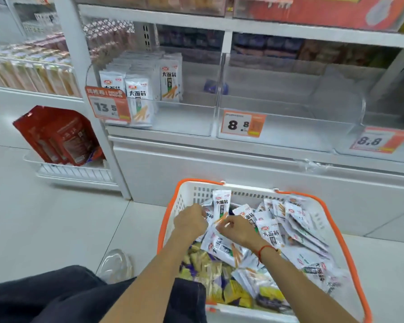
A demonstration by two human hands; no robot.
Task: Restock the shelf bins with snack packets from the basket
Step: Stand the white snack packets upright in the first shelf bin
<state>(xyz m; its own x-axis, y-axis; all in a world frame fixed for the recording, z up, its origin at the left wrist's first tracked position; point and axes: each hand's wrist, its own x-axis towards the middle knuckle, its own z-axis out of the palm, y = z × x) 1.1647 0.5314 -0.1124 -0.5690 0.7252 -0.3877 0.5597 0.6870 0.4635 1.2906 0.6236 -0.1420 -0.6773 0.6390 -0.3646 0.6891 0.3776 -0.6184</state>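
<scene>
Both hands (191, 221) gripping packets (221, 206), basket (336, 220)

Both forearms reach forward and down, bare, converging so the two hands sit close together, nearly touching; the left hand (190, 221) is knuckles-up, fingers curled under and pinching the white packet (221, 206) that stands just beyond them; the right hand (234, 229) lies just beside it, fingers bent inward toward the left hand, what they grip hidden; a red cord (264, 250) circles the right wrist; dark-clothed legs sit below the left forearm.
</scene>
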